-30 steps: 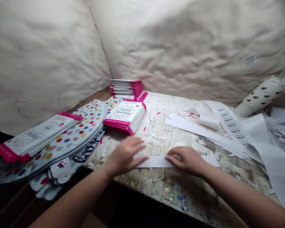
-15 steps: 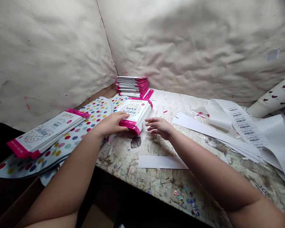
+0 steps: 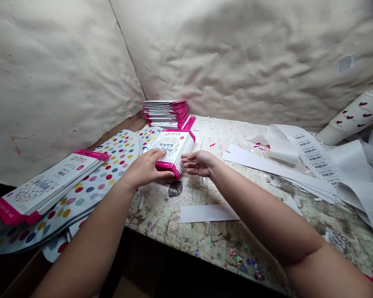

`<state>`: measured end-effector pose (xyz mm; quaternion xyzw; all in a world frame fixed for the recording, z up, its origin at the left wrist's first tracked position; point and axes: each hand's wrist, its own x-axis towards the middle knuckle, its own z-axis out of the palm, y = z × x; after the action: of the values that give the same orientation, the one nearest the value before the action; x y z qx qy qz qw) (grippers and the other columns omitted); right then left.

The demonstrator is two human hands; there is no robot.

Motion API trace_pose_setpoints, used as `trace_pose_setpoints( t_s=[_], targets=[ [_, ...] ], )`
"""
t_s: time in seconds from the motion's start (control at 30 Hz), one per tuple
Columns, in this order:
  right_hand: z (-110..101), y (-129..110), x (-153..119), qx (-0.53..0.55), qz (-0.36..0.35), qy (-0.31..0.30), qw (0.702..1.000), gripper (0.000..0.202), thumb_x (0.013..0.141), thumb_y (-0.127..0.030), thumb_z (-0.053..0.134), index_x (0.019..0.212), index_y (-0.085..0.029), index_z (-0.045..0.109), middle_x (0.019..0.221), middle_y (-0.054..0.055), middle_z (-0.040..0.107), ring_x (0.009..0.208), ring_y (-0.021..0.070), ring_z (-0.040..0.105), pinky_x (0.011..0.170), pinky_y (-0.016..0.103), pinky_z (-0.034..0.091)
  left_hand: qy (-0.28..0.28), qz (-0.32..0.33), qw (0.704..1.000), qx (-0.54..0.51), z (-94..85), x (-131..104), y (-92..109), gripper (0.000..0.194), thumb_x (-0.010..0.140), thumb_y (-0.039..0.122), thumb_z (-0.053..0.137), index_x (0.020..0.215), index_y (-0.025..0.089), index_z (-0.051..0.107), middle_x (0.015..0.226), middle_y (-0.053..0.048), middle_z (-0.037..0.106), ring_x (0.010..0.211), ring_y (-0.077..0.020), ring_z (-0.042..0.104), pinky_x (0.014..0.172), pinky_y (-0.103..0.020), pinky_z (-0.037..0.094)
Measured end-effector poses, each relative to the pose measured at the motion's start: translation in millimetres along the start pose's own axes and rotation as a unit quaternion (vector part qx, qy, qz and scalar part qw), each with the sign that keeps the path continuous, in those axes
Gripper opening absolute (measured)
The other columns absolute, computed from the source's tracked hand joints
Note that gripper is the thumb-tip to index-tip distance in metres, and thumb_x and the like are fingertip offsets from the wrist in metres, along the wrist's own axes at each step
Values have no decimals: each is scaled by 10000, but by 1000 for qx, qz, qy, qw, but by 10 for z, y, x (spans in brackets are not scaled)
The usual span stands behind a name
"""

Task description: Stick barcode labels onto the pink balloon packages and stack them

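A stack of white and pink "happy birthday" packets lies near the middle of the worktable. My left hand grips its near left corner, with fingers over the top packet and the thumb along the pink front edge. At the stack's right side is my right hand, holding nothing, its fingers stretched out and slightly bent. Those fingertips are close to the packet edges; whether they touch I cannot tell. Behind stands a taller stack of the same packets. More packets lie fanned at the left.
Polka-dot sheets lie under the left packets. White paper strips and a curling barcode label sheet are on the table. A heart-patterned tumbler leans at the far right. Loose sequins dot the front edge. Paper-covered walls enclose the back.
My right hand has come nearer to the right side of the packet stack. My left hand keeps its place on the stack. The whole view has shifted slightly.
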<state>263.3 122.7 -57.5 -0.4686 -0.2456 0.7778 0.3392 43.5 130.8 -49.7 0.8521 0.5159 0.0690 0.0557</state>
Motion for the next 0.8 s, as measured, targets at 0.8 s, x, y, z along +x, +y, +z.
trace_pose_setpoints(
  t_s=[0.8],
  targets=[
    [158,-53,11,82,-64,-100,990,268,782,33,446,922,-121,615,800,19,650,567,61,568,508,152,471,71,-22,997,-11,12,-70,-36,637,807,561,469,1330,198,436,1324,-98,512,1192,-257,499,1009,-372,390]
  ],
)
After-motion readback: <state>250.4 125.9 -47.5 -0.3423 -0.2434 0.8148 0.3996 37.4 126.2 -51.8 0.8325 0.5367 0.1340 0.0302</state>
